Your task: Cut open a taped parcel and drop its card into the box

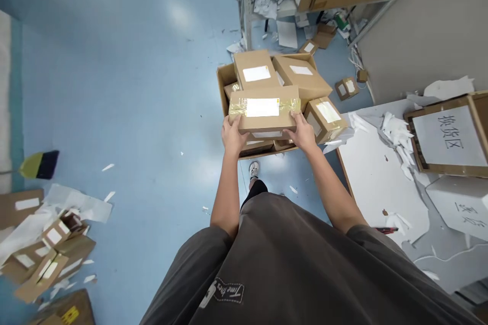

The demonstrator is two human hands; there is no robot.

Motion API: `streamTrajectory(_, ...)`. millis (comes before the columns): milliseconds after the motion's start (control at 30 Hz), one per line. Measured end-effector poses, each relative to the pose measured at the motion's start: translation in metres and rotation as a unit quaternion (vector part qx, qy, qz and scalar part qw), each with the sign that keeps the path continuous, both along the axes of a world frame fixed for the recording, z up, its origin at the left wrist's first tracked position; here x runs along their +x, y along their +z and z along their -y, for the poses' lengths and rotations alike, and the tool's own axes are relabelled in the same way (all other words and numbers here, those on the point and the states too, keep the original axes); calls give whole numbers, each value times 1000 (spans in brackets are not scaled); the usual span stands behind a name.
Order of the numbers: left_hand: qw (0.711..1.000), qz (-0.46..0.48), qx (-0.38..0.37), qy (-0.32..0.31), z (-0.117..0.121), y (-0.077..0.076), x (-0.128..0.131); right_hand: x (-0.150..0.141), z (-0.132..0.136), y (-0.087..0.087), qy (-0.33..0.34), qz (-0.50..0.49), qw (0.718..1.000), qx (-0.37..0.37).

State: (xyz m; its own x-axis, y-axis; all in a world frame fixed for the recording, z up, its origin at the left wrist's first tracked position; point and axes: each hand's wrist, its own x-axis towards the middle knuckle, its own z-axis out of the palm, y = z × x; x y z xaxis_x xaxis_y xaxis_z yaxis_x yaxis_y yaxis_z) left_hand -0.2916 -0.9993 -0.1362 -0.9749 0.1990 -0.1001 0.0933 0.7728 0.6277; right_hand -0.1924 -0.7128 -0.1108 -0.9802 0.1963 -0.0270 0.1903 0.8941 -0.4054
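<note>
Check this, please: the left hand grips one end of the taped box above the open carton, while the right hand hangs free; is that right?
Not quite: the right hand isn't free; the head view shows it gripping the other end of the taped box. The rest is right.

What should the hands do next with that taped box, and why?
Maybe lower the taped box gently and level: the left hand and right hand hold its two ends, over an open carton crowded with other boxes.
</note>
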Motion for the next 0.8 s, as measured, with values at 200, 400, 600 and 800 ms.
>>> streamTrajectory(200,991,-97,-14,-91,-43,93,-27,24,-29,78,-86,-66,994,16)
streamTrajectory(400,963,-153,2,-223,-168,147,-10,108,-98,124,-232,-111,966,39)
streamTrajectory(600,914,-164,-13,-371,-323,173,85,257,-171,135,-385,-159,908,49)
streamTrajectory(800,853,-177,3,-491,-450,157,211,409,-226,114,-503,-162,847,50)
